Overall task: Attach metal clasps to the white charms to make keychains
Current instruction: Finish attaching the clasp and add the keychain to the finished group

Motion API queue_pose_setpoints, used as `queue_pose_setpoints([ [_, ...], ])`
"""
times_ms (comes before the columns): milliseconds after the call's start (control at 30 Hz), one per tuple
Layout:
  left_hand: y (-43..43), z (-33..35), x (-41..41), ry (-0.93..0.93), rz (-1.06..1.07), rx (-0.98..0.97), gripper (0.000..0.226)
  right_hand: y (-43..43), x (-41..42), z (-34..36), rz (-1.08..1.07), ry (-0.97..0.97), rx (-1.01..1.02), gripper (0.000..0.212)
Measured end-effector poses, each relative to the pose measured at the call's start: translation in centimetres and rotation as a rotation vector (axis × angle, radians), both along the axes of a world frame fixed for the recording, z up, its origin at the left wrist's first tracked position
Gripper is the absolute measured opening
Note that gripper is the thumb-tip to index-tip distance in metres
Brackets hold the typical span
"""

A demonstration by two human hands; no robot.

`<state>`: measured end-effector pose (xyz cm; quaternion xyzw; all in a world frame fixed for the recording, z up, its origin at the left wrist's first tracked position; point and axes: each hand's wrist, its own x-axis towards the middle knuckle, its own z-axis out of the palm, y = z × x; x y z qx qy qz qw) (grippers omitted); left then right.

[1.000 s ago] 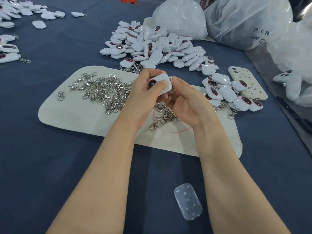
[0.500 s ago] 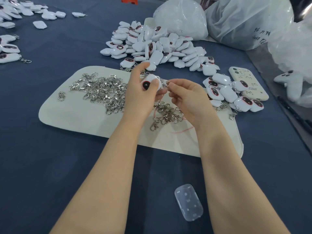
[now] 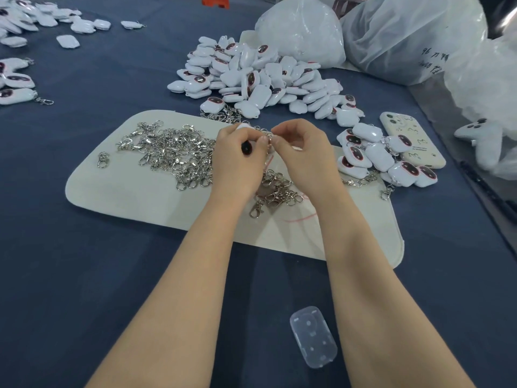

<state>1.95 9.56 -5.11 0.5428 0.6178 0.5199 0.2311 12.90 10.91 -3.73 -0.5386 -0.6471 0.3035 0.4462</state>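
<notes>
My left hand [image 3: 237, 158] grips a white charm [image 3: 244, 126], mostly hidden by the fingers. My right hand [image 3: 303, 152] pinches a small metal clasp [image 3: 268, 134] right against the charm's edge, above the cream mat [image 3: 145, 191]. A heap of loose metal clasps [image 3: 173, 152] lies on the mat left of my hands, and a smaller bunch of clasps [image 3: 275, 191] lies under my wrists. A big pile of white charms [image 3: 260, 79] sits beyond the mat. Finished keychains [image 3: 375, 155] lie to the right.
A cream phone [image 3: 411, 138] lies at the right beside the keychains. Large white plastic bags [image 3: 391, 35] stand at the back right. More keychains [image 3: 16, 88] lie at the far left. A clear plastic case [image 3: 312, 337] rests on the blue cloth near me.
Both hands moved slightly away from me. The left hand turned the charm so its face is now hidden, and the right fingertips closed in on the clasp at the charm's edge.
</notes>
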Motion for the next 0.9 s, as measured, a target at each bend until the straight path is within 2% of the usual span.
queue_pose_setpoints([
  [333, -0.19, -0.20, -0.01, 0.066, 0.037, 0.012, 0.010, -0.20, -0.50, -0.05, -0.009, -0.132, 0.134, 0.010],
  [900, -0.19, -0.33, 0.21, 0.086, 0.047, 0.017, 0.008, 0.00, -0.83, -0.49, -0.011, -0.112, 0.060, 0.009],
])
